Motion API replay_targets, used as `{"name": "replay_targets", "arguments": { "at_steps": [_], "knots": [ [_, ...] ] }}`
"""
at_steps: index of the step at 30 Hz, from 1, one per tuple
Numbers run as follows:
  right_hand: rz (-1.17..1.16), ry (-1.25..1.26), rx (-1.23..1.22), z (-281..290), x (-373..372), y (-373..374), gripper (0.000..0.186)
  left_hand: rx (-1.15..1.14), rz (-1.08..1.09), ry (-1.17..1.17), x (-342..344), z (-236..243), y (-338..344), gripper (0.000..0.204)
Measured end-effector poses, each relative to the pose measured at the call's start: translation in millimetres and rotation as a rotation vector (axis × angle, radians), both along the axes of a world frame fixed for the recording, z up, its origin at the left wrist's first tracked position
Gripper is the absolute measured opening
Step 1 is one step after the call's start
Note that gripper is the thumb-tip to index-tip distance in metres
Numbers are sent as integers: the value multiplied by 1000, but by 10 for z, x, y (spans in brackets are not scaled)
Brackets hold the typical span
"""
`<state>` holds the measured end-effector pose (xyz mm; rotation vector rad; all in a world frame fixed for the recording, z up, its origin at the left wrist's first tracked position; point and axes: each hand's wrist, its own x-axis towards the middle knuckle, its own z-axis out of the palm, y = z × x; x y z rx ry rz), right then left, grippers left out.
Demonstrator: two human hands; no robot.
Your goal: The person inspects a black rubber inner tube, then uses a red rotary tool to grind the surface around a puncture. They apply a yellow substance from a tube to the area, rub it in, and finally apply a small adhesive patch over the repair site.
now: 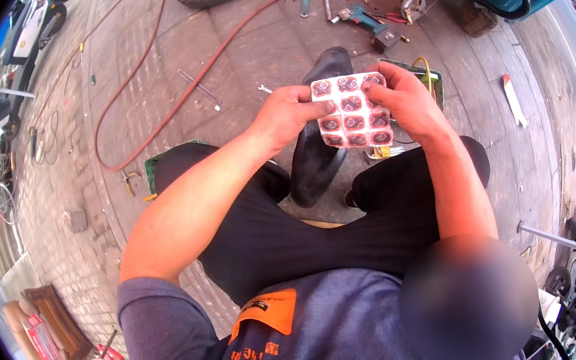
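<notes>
Holding a white sheet of patches (353,111), red-rimmed with dark centres, above the lap, both hands pinch its edges: the left hand (287,114) at 9 o'clock, thumb on top, the right hand (407,97) at 3 o'clock, fingertips curled over 1 patch. Judging by this, 1 patch is being picked; peeling it free needs a fingernail under its edge. A black inner tube (314,155) hangs below at 6 o'clock, a red hose (170,101) beyond at 10.

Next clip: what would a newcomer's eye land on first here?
First, the white sheet of red-and-black patches at centre, held up by the left hand and right hand on its two sides. Just below it, a black inner tube lies across the person's lap. Behind, a long red hose snakes over the paving toward scattered tools, among them a green power drill.
</notes>
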<state>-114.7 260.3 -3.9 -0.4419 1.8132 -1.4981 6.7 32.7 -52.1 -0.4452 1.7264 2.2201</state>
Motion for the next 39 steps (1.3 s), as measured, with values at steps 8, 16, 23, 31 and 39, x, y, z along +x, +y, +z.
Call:
{"name": "replay_targets", "arguments": {
  "at_steps": [8,16,23,31,39],
  "knots": [
    [-55,173,93,171,-67,187,35,-18,94,2,-154,183,57,33],
    [214,273,90,123,-437,-10,44,30,15,-64,-721,-5,-205,35],
    [-68,403,213,-87,-253,2,43,148,-148,-11,-1240,65,206,40],
    [-400,359,341,-34,35,192,39,121,-507,81,-1310,-111,224,43],
    [-169,223,274,-153,-19,173,49,-24,-503,23,-915,388,409,50]
  ]
}}
